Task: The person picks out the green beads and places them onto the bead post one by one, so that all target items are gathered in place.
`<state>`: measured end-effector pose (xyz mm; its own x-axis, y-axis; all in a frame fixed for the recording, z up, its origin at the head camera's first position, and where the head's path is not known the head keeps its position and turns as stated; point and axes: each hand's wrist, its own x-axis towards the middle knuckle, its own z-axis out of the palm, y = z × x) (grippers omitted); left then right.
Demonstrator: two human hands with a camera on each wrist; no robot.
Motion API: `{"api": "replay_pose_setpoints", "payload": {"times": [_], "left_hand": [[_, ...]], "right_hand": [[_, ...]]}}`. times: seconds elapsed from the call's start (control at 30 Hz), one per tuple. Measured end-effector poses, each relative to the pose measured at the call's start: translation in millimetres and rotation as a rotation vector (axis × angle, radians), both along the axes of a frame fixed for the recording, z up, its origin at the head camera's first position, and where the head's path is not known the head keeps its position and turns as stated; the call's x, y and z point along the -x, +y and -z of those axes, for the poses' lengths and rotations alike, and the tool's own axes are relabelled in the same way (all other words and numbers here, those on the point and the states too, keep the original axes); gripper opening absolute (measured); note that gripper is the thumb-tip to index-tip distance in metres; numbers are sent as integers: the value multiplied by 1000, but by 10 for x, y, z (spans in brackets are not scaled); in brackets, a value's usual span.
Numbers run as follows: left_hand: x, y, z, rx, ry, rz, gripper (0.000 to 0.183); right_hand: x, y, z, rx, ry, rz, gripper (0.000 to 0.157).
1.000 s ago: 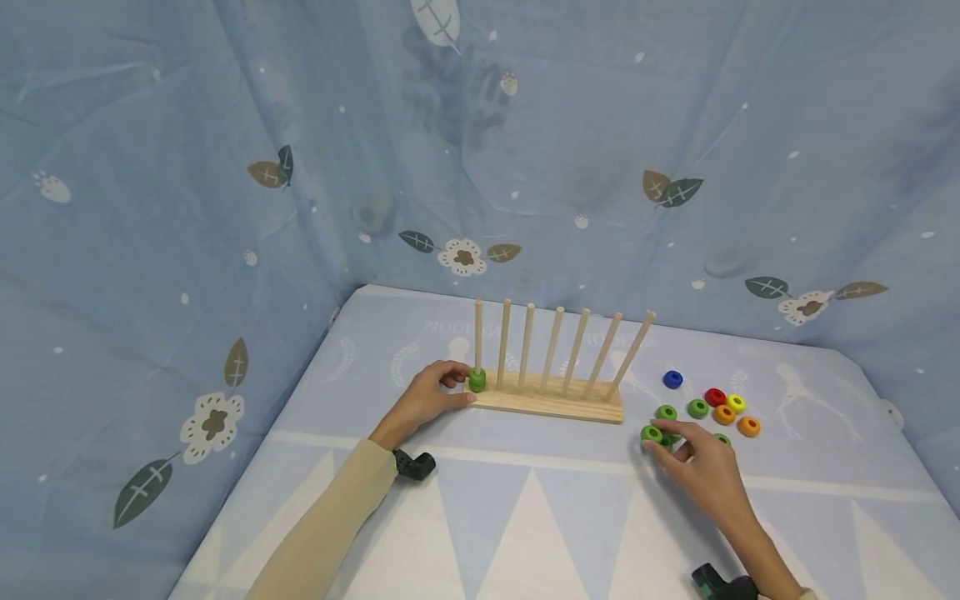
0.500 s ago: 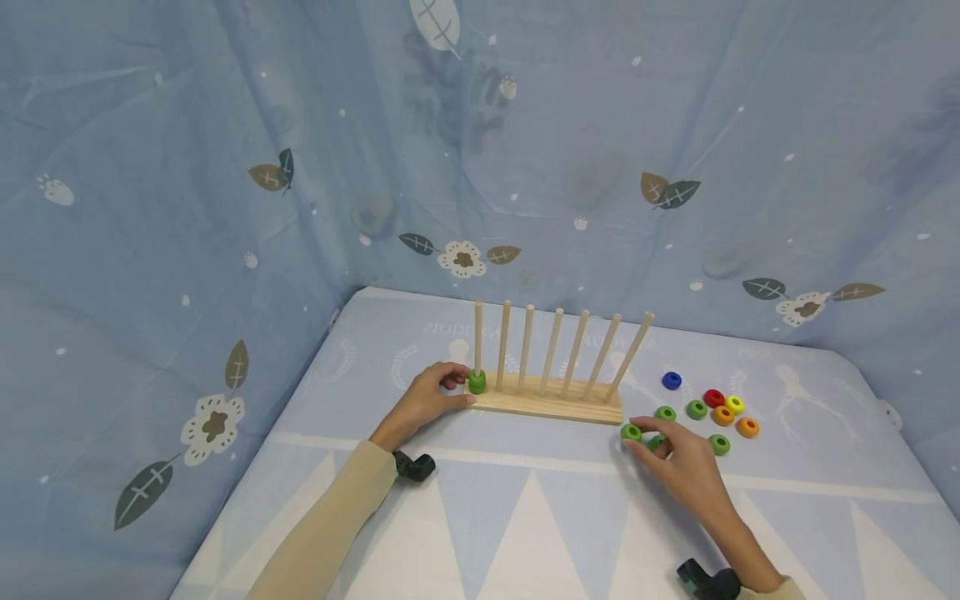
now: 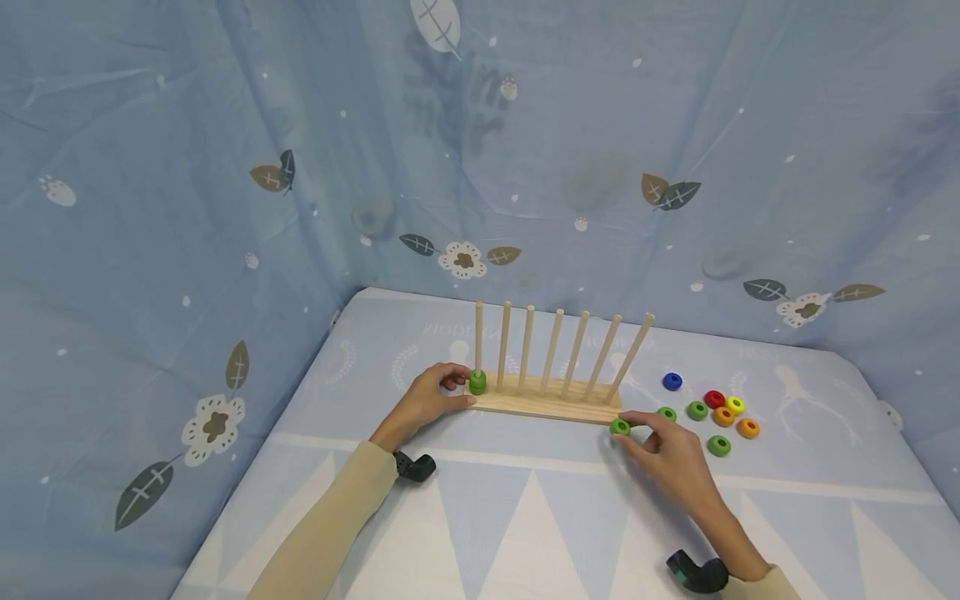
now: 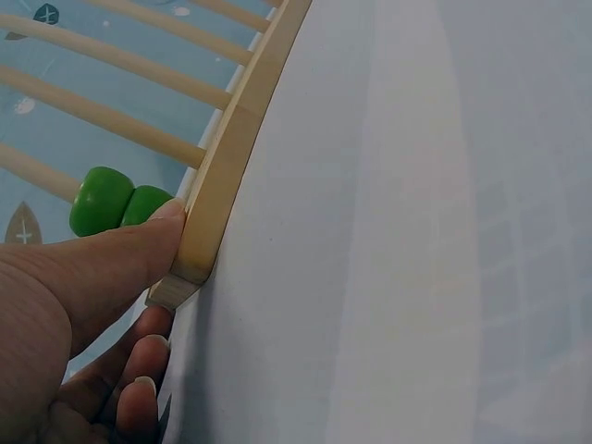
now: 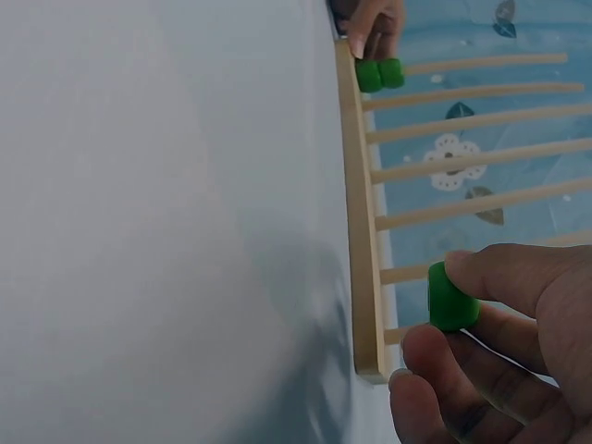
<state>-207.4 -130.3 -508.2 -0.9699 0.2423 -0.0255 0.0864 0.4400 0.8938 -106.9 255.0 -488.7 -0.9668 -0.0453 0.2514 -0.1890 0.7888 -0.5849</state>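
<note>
A wooden peg rack (image 3: 543,403), with a row of several upright pegs on a flat base, stands on the cloth-covered table. Two green beads (image 4: 120,199) sit stacked at the foot of its leftmost peg. My left hand (image 3: 430,397) grips that end of the base, thumb (image 4: 139,240) on the front edge beside the beads. Between thumb and fingers my right hand (image 3: 670,457) pinches another green bead (image 5: 451,298). In the head view this bead overlaps the front right corner of the base. The other pegs carry no beads.
Loose beads lie right of the rack: a blue one (image 3: 672,381), a red one (image 3: 715,399), a yellow one (image 3: 735,405), two orange ones and several green ones, the nearest green bead (image 3: 719,446) by my right hand. A blue patterned curtain (image 3: 585,150) hangs behind the table.
My right hand has moved left with the green bead, from near the loose beads to the rack's right end. My left hand keeps its grip on the base.
</note>
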Motion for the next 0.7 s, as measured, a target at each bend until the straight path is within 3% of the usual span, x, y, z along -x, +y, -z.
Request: {"api": "replay_pose_setpoints", "payload": {"times": [0.7], "left_hand": [[1, -11, -5, 12, -1, 10, 46]], "right_hand": [[128, -269, -60, 17, 27, -76, 37]]}}
